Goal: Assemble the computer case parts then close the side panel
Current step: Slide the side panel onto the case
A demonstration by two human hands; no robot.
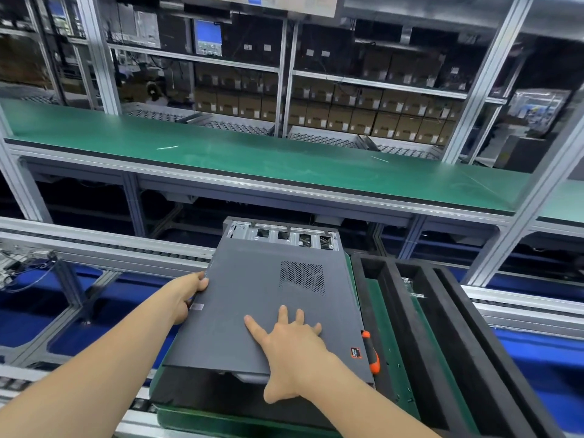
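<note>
**Assembly line: panel could seat crooked**

Roller tracks and stacked cartons fill the background. Nearer, the case lies on its side on a green tabletop, its far metal end uncovered. The side panel rests on top, set back toward the person so its near edge overhangs.

The left hand grasps the panel's left edge, thumb on top. The right hand lies flat on the panel, fingers spread and pressing.

The panel likely has to slide away to close. Uneven force from the two hands could skew it, so its edge hooks miss their slots or jam halfway. Hard pressure mid-sheet might bow the thin metal. The left fingers, curled at the edge, could get pinched as the gap closes. A screwdriver lies just beside the right edge, where it could snag or be knocked off.
</note>
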